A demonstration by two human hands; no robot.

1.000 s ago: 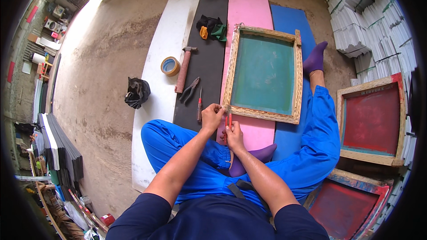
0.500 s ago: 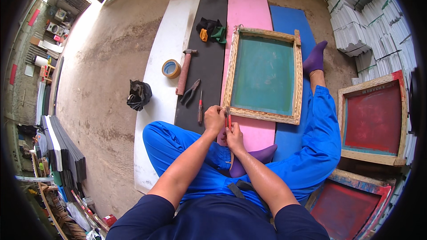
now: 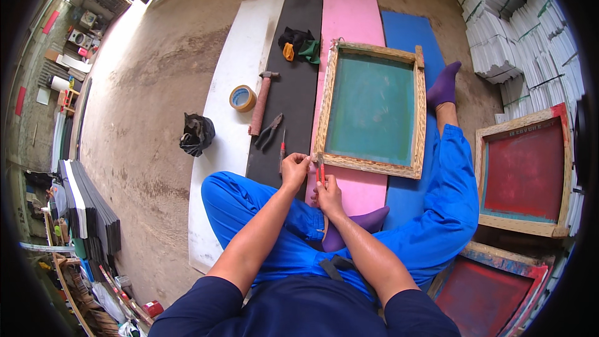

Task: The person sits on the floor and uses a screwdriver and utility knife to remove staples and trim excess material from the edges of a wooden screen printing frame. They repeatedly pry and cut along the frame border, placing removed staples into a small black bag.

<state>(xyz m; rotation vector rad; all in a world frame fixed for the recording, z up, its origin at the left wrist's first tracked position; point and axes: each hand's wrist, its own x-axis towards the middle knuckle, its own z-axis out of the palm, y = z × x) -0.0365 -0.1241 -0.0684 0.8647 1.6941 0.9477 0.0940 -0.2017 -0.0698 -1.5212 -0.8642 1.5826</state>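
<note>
My right hand (image 3: 328, 195) is closed around a slim red-handled tool (image 3: 321, 173), its metal tip up against the near left corner of a wooden screen-printing frame (image 3: 374, 165) with green mesh. Just left of that corner, the fingertips of my left hand (image 3: 294, 171) are pinched together; whatever is between them is too small to make out. A red-handled screwdriver (image 3: 282, 150) lies beyond my left hand, which partly hides its handle. Dark pliers (image 3: 268, 132), a hammer (image 3: 261, 103) and a roll of tape (image 3: 242, 98) lie farther off to the left.
White (image 3: 234, 62), black (image 3: 293, 100), pink (image 3: 349, 12) and blue (image 3: 405, 31) boards lie under the things. A black bag (image 3: 197, 134) stands at the left, with crumpled cloths (image 3: 299, 43) farther back. Two red-meshed frames (image 3: 524, 168) are at the right, below stacked white sheets (image 3: 493, 43).
My left hand has drawn slightly left and down, away from the frame's corner, and now covers part of the screwdriver's handle. My right hand keeps its hold on the red-handled tool.
</note>
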